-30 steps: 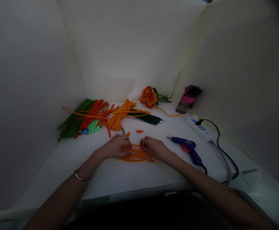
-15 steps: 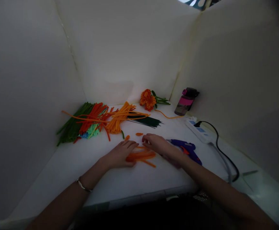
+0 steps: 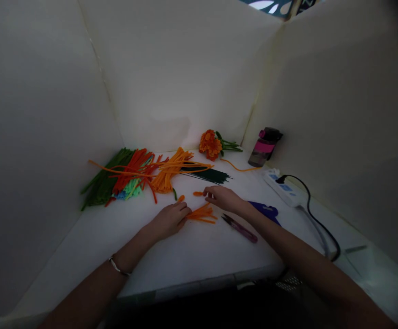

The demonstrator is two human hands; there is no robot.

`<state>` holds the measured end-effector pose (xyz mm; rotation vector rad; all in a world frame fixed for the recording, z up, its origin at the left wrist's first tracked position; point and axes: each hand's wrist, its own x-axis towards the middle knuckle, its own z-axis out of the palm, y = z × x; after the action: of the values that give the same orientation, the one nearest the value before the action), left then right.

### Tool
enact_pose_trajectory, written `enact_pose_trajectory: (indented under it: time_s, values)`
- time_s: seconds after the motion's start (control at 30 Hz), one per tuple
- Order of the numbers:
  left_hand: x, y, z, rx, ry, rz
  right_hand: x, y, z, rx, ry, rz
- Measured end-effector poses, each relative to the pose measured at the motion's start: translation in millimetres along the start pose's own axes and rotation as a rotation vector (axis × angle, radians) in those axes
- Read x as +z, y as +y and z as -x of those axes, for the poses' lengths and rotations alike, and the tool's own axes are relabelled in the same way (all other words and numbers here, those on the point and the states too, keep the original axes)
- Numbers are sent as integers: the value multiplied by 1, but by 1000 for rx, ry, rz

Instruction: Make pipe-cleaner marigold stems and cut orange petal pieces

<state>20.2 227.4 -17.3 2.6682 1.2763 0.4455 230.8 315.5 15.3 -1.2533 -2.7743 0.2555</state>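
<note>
My left hand (image 3: pixel 170 220) rests on the white table (image 3: pixel 192 251), its fingers closed on the near end of a small bundle of short orange pipe cleaners (image 3: pixel 203 214). My right hand (image 3: pixel 222 197) hovers just behind that bundle, fingers curled loosely, its fingertips close to a short orange piece (image 3: pixel 198 193). Another orange scrap (image 3: pixel 181 198) lies just behind my left hand. A pair of purple-handled snips (image 3: pixel 240 228) lies on the table under my right forearm.
A pile of green, red and orange pipe cleaners (image 3: pixel 133 176) and dark green wires (image 3: pixel 207 173) lie at the back left. Finished orange flowers (image 3: pixel 212 142), a bottle (image 3: pixel 264 147), a power strip (image 3: pixel 284 187) and a blue glue gun (image 3: pixel 265 211) are to the right.
My left hand has gathered the orange pieces into a tighter bundle. My right hand has lifted and moved back toward the loose orange piece, uncovering the snips.
</note>
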Motion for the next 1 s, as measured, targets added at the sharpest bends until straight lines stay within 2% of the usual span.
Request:
enact_pose_trajectory:
  time_s: [0.2,0.43,0.53,0.63,0.83,0.9,1.0]
  values:
    - [-6,5,2,30,-33,31,11,-2,-18,-36,-23,20]
    - [-6,7,1,52,-25,72,19,-29,-23,-147,-57,19]
    - [-5,8,1,71,-35,86,19,-30,-29,-140,-64,14]
    - [-6,9,2,87,-46,92,7,-7,-43,2,-15,29]
    - [-7,4,2,64,-16,58,-31,82,-59,510,172,146]
    - [-7,2,2,51,6,38,-34,103,-55,594,168,150]
    - [-7,1,3,48,38,21,-31,119,-45,621,148,129]
